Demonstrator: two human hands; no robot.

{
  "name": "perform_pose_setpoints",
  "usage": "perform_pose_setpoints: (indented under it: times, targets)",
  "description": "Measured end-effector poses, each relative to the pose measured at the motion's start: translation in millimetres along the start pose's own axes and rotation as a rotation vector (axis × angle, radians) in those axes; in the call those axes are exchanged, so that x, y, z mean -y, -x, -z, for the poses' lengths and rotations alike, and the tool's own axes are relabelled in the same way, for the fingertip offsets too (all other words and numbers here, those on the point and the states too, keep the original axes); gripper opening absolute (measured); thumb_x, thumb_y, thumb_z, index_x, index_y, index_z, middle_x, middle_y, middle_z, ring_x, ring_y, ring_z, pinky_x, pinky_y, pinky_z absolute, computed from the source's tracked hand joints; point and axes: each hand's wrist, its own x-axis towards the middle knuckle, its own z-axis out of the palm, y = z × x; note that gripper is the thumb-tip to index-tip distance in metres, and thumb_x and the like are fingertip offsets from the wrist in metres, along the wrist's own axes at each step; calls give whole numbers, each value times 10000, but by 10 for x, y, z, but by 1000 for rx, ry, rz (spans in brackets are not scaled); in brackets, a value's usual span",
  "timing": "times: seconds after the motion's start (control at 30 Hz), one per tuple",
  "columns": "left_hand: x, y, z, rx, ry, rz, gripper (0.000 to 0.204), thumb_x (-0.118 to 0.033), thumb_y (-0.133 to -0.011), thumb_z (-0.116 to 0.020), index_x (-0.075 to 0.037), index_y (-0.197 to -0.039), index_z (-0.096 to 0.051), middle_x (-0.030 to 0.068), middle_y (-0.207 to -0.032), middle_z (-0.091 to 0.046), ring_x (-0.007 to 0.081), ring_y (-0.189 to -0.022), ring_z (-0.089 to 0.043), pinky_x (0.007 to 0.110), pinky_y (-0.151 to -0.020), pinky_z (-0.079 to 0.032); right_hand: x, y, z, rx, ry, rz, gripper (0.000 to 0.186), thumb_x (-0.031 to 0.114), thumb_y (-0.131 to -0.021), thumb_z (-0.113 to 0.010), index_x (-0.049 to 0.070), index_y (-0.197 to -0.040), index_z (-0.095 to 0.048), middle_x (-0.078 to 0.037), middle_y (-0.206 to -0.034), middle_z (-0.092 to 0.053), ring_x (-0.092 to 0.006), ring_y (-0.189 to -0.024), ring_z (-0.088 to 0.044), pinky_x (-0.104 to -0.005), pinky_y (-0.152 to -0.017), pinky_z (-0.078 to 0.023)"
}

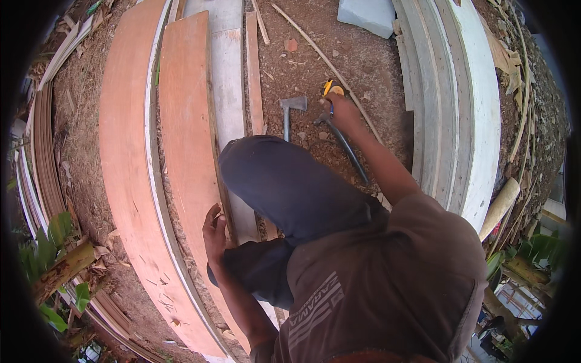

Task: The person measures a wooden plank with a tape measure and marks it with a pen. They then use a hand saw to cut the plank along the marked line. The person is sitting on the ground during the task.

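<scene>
My right hand (343, 113) reaches out over the dirt, its fingers closed at a yellow and black tape measure (333, 89). A thin blue thing, too small to name, shows beside those fingers. Just below the hand lies a claw hammer (347, 149) with a dark handle. To its left is a hatchet (294, 104), its grey handle partly hidden by my knee. My left hand (215, 235) hangs by my lower leg over the edge of a reddish plywood board (186, 97), fingers loosely bent and apart, holding nothing.
Another wide plywood board (126, 103) lies farther left, with a whitish plank (228, 78) right of the nearer one. Stacked grey and white boards (451, 97) line the right side. A thin stick (321, 53) crosses the dirt; a pale block (367, 17) sits at the far end.
</scene>
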Motion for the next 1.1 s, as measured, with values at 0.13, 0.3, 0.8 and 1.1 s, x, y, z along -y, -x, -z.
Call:
perform_pose_setpoints:
  times: [0.13, 0.3, 0.8, 1.1]
  targets:
    - [6, -158, -105, -130, -342, 2, 562, -233, -940, -674, -45, -1443, -508, 271, -1462, -488, 421, -1358, -482, 457, -1115, -421, -154, 586, 21, 261, -15, -110, 563, 566, -1015, -468, 87, -1161, -727, -259, -1024, -716, -431, -983, -689, -506, -877, -514]
    - [394, -217, -199, -290, -418, 35, 626, -262, -908, -704, -84, -1465, -481, 230, -1566, -387, 405, -1405, -438, 504, -1119, -408, -202, 863, 135, 408, 14, 347, 521, 478, -1004, -524, 13, -1121, -728, -220, -922, -731, -389, -884, -713, -470, -770, -535]
    - [-67, -278, -306, -155, -338, 322, 670, -408, -888, -710, -93, -1452, -533, 208, -1614, -334, 357, -1444, -414, 550, -1102, -393, 667, -463, -312, 694, 575, 744, 471, 415, -1016, -505, 0, -1138, -691, -192, -908, -708, -364, -868, -701, -454, -747, -533]
    - [-259, 1394, -477, -577, 105, -201, 584, -272, -926, -677, -66, -1439, -490, 194, -1520, -445, 386, -1313, -528, 456, -1077, -439, 1532, -684, -725, 734, 776, 872, 442, 378, -1023, -494, -8, -1148, -668, -176, -900, -694, -350, -859, -694, -445, -733, -532]
